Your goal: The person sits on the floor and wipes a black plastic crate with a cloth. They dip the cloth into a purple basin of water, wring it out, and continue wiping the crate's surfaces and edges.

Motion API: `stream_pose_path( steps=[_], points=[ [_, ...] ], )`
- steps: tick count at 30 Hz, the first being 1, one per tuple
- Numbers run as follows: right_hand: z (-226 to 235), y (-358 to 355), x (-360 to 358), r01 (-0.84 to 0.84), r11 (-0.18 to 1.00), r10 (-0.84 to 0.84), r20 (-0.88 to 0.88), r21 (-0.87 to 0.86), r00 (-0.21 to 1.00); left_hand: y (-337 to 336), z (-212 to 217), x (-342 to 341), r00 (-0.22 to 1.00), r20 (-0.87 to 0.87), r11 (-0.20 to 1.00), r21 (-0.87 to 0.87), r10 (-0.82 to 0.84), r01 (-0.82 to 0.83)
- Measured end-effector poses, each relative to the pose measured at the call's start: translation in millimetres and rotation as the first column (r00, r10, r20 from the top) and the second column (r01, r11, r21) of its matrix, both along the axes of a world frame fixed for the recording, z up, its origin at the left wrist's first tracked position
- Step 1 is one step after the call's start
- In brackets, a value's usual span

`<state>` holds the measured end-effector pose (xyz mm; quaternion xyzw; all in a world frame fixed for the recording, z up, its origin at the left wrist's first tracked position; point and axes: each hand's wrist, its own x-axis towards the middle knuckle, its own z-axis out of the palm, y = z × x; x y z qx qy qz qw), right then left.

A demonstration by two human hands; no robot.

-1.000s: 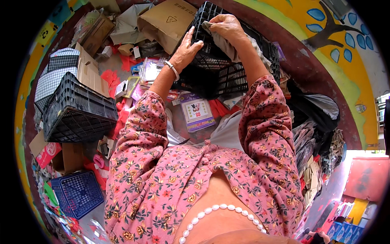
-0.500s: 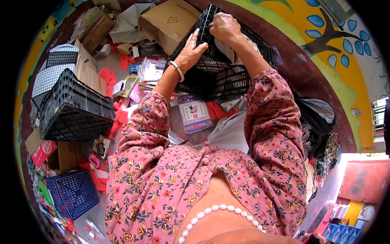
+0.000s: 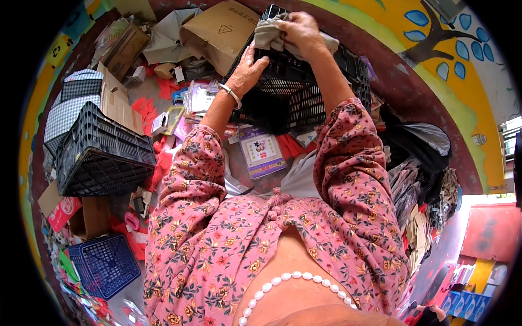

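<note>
A large black plastic crate [image 3: 304, 108] stands tilted in front of me, its slatted side facing me. My left hand [image 3: 244, 73] holds the crate's left edge, with fairly straight fingers along it and the thumb apart. At the crate's far top rim, my right hand [image 3: 302, 33] is closed around a crumpled grey cloth [image 3: 268, 36]. The cloth lies over the rim, and part of it trails to the right behind my right hand. The tips of my right fingers are partly hidden in its folds.
Another black crate [image 3: 106, 155] sits at the left near a blue plastic basket [image 3: 106, 266]. A cardboard box [image 3: 220, 32] lies at the back beside packaged goods. Below the large crate is a purple package [image 3: 262, 154]. Dark bags [image 3: 421, 146] fill the right side, before a painted wall.
My right hand has brought the grey cloth up onto the crate's far rim, where more of it shows. My left hand has shifted slightly left and down along the crate edge.
</note>
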<state>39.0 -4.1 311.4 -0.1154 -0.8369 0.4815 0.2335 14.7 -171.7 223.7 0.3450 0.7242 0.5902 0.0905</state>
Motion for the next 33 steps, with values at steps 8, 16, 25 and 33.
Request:
stream_pose_path(
  steps=[8, 16, 25, 33],
  points=[
    [-3, 6, 8, -0.002, 0.836, 0.245, -0.370, 0.549, 0.896, -2, 8, 4, 0.999, 0.024, 0.998, -0.036, 0.048, -0.048],
    [-35, -6, 64, -0.292, 0.903, 0.392, -0.324, 0.315, 0.861, -6, 1, 9, 0.998, -0.057, 0.999, 0.046, 0.026, -0.023],
    [-15, -35, 39, 0.202, 0.740, 0.145, -0.445, 0.642, 0.884, -9, 11, 45, 0.981, -0.173, 0.996, 0.018, 0.088, -0.087],
    [29, -11, -43, 0.359, 0.617, -0.224, -0.281, 0.700, 0.933, 2, 15, 50, 0.978, -0.183, 0.995, 0.004, 0.102, -0.103]
  ],
)
